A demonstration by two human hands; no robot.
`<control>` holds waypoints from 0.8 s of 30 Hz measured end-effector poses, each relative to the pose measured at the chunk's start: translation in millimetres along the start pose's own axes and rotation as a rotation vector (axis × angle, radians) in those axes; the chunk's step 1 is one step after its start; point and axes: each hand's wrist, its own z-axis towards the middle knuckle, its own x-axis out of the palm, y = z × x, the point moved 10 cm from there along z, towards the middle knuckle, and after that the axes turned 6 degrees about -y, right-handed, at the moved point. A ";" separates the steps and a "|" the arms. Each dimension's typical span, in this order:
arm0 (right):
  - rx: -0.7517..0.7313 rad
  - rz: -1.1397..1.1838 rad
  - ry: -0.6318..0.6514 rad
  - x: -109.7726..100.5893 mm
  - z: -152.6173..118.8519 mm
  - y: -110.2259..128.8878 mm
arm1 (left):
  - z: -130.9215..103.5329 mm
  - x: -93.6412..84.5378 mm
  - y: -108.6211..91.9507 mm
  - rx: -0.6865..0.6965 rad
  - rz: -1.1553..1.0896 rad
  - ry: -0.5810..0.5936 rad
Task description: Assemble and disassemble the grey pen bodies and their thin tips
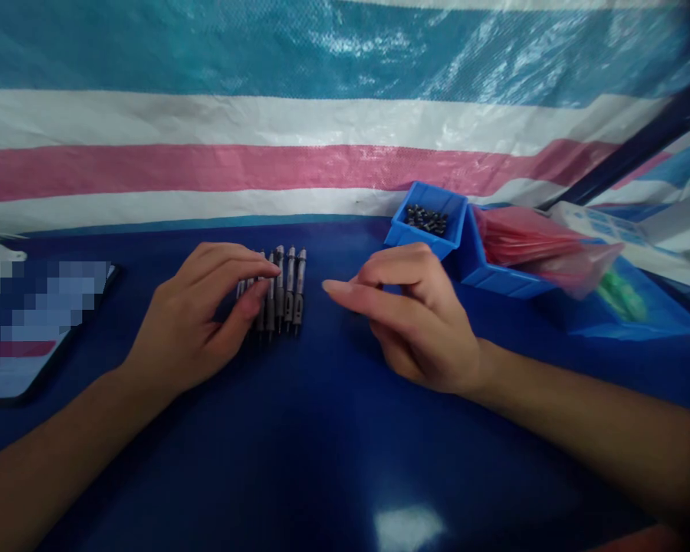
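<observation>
Several slim pens [290, 295] with clear upper barrels and dark grips lie side by side on the dark blue table, tips toward me. My left hand [201, 314] is curled over the left part of this row, thumb and forefinger bent in close to each other around pens. Its fingers hide part of the row. To the right of the pens, apart from them, my right hand [419, 322] hovers over the table. Its fingers are bent and the thumb is pressed near the forefinger. Whatever may be between them is hidden.
Back right, a blue bin [425, 239] holds many small dark parts. Beside it stands a bin with red plastic bags [529, 241], then another with a green bundle [624, 295]. A phone or tablet [46, 330] lies on the left. A striped sheet [264, 169] hangs behind the table.
</observation>
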 end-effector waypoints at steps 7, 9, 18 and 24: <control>-0.199 0.080 -0.407 -27.4 -10.5 12.8 | -0.2 1.7 -9.9 0.066 0.034 0.026; -0.097 0.143 -0.464 -26.3 -12.8 1.9 | 0.4 -1.6 -11.6 0.085 0.060 0.004; 0.207 0.544 -0.229 9.3 -7.7 -25.1 | -0.1 -4.3 -19.2 0.140 0.086 -0.031; 0.354 0.563 -0.207 10.4 -2.7 -36.2 | -1.5 -5.7 -22.1 0.142 0.092 -0.031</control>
